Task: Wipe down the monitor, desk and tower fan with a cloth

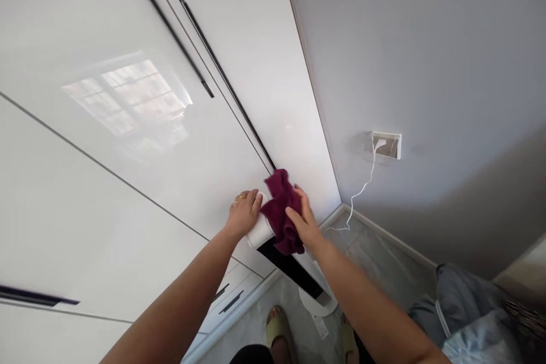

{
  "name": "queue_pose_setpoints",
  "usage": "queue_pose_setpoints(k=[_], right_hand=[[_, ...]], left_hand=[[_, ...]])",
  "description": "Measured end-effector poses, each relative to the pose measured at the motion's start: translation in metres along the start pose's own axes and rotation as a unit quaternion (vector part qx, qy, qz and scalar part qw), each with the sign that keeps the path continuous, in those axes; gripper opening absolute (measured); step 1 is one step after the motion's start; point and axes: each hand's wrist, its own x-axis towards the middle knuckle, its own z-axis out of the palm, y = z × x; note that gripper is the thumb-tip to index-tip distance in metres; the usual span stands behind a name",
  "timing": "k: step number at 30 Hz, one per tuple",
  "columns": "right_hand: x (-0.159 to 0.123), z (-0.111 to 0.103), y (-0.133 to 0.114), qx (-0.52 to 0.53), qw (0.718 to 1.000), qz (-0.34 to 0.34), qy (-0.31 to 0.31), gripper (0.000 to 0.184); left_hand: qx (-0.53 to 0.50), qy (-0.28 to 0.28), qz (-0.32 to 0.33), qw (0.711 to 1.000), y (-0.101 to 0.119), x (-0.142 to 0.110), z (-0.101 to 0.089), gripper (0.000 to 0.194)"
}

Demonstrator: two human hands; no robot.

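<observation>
A white tower fan (pixel 259 233) with a long black front panel stands upright on a round white base, close against the cabinet. My left hand (pixel 244 213) rests on its top, fingers curled over the far edge, rings on one finger. In my right hand (pixel 305 216) is a bunched maroon cloth (pixel 281 210), pinched between thumb and fingers. The cloth lies against the right side of the fan's top and covers part of it.
Glossy white cabinet doors (pixel 106 182) with dark handles fill the left. A white cord (pixel 354 199) runs from the wall socket (pixel 387 145) to the floor behind the fan. Grey fabric (pixel 469 307) is heaped at lower right. My slippered foot (pixel 277 327) is near the base.
</observation>
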Motion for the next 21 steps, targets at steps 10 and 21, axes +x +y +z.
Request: queue_pose_setpoints(k=[10, 21], right_hand=[[-0.016, 0.029, 0.068, -0.183, 0.977, -0.034, -0.107, 0.059], [-0.114, -0.028, 0.262, -0.19, 0.964, 0.179, 0.058, 0.054]], left_hand=[[0.005, 0.041, 0.049, 0.998, -0.011, 0.006, 0.002, 0.063], [-0.009, 0.023, -0.022, 0.999, -0.005, 0.01, -0.002, 0.074]])
